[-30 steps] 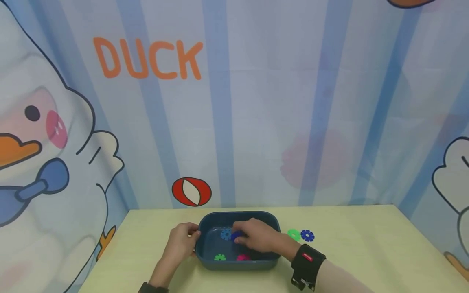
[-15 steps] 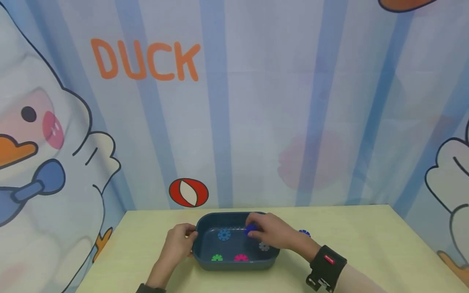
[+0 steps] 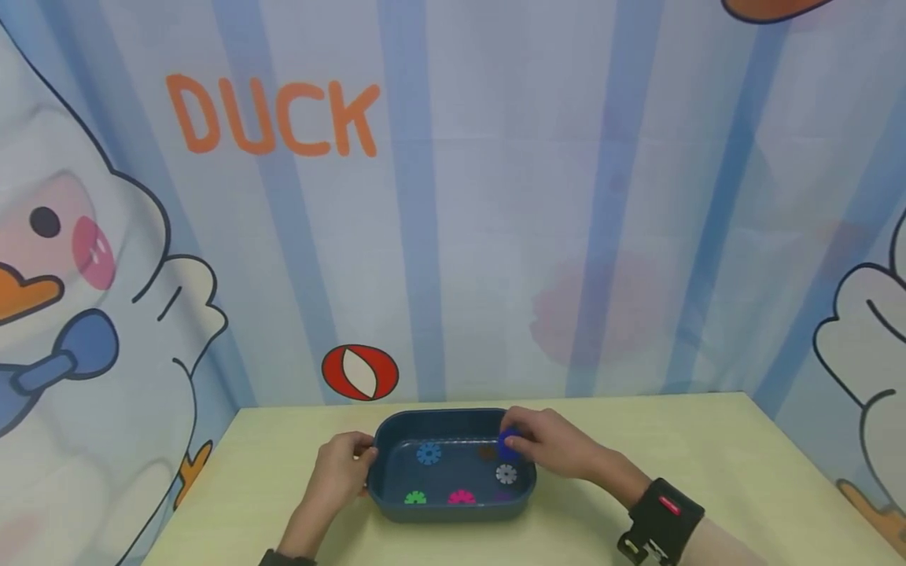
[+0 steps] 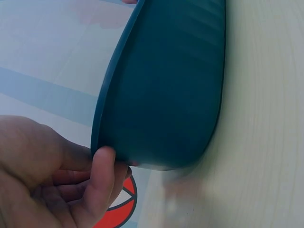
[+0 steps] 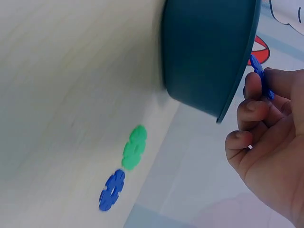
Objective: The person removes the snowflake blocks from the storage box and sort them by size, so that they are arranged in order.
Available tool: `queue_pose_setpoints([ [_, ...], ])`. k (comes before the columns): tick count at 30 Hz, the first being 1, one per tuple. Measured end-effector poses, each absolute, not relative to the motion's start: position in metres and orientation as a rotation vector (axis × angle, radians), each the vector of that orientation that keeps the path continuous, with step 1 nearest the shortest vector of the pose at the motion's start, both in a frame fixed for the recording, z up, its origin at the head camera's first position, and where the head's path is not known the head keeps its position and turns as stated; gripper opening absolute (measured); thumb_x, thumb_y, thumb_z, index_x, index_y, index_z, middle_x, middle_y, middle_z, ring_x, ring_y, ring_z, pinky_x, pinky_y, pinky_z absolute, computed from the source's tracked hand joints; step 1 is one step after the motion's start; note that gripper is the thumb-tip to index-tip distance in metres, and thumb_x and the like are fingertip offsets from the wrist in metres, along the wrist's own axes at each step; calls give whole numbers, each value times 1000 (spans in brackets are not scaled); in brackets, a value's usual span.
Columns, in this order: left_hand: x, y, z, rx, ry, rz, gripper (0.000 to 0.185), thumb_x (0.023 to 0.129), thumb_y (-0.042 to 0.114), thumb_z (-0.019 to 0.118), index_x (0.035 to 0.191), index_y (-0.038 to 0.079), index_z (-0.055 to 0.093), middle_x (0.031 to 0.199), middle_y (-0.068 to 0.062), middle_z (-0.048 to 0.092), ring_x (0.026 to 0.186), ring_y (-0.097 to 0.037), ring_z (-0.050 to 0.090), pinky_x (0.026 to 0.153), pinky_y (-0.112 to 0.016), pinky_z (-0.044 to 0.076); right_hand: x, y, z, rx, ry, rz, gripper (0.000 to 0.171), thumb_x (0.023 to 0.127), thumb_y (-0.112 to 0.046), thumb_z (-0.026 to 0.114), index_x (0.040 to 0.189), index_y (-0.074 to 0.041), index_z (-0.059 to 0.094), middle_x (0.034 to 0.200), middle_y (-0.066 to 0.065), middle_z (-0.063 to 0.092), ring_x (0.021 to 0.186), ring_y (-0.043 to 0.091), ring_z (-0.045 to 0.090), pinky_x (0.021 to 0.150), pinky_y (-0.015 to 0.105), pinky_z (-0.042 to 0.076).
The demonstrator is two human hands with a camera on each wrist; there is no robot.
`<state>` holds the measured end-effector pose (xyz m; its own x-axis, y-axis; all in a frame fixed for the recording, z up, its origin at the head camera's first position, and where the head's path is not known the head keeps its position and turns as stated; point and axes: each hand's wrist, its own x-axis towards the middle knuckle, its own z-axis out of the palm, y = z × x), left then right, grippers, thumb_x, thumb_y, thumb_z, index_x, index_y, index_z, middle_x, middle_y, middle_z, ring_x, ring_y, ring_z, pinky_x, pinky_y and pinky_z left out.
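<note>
A dark blue-green plastic basin point(image 3: 453, 514) stands on the table. My left hand point(image 3: 336, 473) grips the rim at its left end, thumb and fingers pinching the edge in the left wrist view. Between thumb and fingertips, my right hand point(image 3: 555, 444) pinches a dark blue snowflake disc point(image 5: 261, 76), at the rim of the basin's right end. Inside the basin lie flat discs: light blue point(image 3: 429, 453), brown point(image 3: 487, 452), white point(image 3: 506, 474), green point(image 3: 415, 498), pink point(image 3: 462, 497) and a barely visible purple one point(image 3: 502, 497).
On the pale wooden table point(image 3: 679, 448), a green disc point(image 5: 134, 148) and another blue disc point(image 5: 112, 190) lie right of the basin; the right arm hides them in the head view. A striped cloth backdrop point(image 3: 481, 236) with duck drawings rises behind the table.
My right hand took the dark blue disc up from the basin's middle and moved it right to the rim, uncovering the white and brown discs. The left hand stays on the rim.
</note>
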<state>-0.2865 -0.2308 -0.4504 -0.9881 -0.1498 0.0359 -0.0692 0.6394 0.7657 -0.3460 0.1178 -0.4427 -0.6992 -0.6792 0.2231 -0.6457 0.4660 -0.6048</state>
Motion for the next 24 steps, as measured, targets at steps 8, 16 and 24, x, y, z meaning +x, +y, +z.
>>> queue_pose_setpoints([
  [8, -286, -231, -450, 189, -2755, -1283, 23, 103, 2, 63, 122, -9, 69, 101, -16, 72, 70, -16, 68, 52, -30, 63, -342, 135, -442, -1162, 2662, -1117, 11, 107, -13, 62, 118, -12, 64, 72, -9, 57, 63, 3, 55, 58, 23, 51],
  [16, -286, -231, -451, 180, -2753, -1282, 24, 103, 2, 63, 123, -10, 68, 102, -16, 72, 71, -15, 68, 51, -29, 62, -339, 151, -445, -1103, 2678, -1151, 12, 107, -13, 62, 118, -10, 64, 76, 4, 66, 62, 4, 51, 56, 22, 47],
  [24, -286, -230, -451, 176, -2752, -1270, 23, 103, 2, 63, 122, -10, 69, 101, -16, 73, 69, -15, 67, 51, -29, 62, -343, 175, -452, -1016, 2723, -1140, 11, 107, -16, 63, 117, -11, 65, 74, -2, 62, 61, 4, 47, 56, 22, 43],
])
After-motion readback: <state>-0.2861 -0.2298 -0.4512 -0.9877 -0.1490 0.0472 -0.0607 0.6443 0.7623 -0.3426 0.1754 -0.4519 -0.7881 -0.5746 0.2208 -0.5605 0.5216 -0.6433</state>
